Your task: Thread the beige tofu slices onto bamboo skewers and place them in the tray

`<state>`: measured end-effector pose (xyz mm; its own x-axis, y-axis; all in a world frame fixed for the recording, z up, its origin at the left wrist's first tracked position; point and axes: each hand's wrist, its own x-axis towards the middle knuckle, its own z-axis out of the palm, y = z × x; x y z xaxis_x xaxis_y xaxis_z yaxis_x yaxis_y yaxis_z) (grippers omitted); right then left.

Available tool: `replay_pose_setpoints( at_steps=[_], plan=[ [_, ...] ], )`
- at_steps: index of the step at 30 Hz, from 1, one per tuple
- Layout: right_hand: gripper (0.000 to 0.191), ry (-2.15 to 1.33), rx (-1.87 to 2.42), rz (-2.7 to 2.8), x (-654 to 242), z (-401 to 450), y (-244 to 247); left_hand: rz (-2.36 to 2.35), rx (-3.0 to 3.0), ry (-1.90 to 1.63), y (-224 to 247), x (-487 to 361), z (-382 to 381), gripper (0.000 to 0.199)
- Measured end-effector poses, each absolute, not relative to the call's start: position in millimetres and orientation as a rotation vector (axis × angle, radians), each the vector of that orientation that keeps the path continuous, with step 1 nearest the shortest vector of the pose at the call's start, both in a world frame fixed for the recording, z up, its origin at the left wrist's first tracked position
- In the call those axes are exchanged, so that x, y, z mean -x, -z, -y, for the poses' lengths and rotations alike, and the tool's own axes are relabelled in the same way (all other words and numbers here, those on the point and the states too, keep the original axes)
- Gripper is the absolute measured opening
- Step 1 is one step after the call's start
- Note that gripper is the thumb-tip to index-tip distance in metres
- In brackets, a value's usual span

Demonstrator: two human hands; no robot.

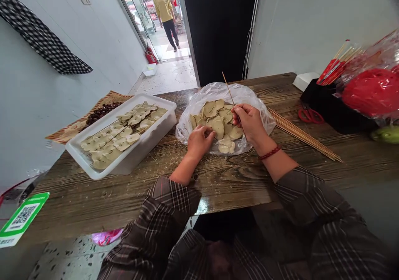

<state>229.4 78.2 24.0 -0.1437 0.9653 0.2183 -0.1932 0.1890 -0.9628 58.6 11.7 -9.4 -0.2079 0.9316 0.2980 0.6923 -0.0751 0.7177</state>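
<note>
Through the head camera I see my right hand [249,122] pinching one thin stick [227,86] between thumb and fingers, with its sharp tip up and leaning to the left. My left hand [199,140] is bent over the near left side of the flat pale slices [217,126], thumb close to the pointing finger, but I cannot tell if it pinches a slice. The slices lie in a heap on an open clear plastic bag [183,132], near the middle of the far edge of the brown worktop [93,201]. By the far left edge is a white tub [134,159] with more pale slices on sticks [121,138] in it. Just to the right of the bag, more bare sticks [305,140] lie in a slanting bunch, with their near ends pointing to the right edge. Red scissors [310,115] sit near the far right corner, beside a black holder [343,113]. A green and white sign [25,217] is by the near left corner. Past the far edge, a person in a yellow top [163,9] is in the doorway
</note>
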Motion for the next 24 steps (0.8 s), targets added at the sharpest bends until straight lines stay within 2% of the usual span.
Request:
replay_pose_setpoints(
  at_steps=[8, 18, 24],
  plan=[
    [0.017, -1.267, 0.806, 1.306, -229.7, -74.8, -25.4, -2.280, -1.841, -0.869, 3.8, -79.6, -18.0, 0.031],
    [0.018, -1.181, 0.797, 1.307, -229.1, -86.3, -11.7, -2.255, -2.046, -0.891, 9.3, -83.8, -20.2, 0.019],
    [0.018, -1.170, 0.817, 1.312, -229.2, -87.4, -9.0, -2.209, -1.856, -0.982, 12.4, -82.6, -24.9, 0.027]
  ],
)
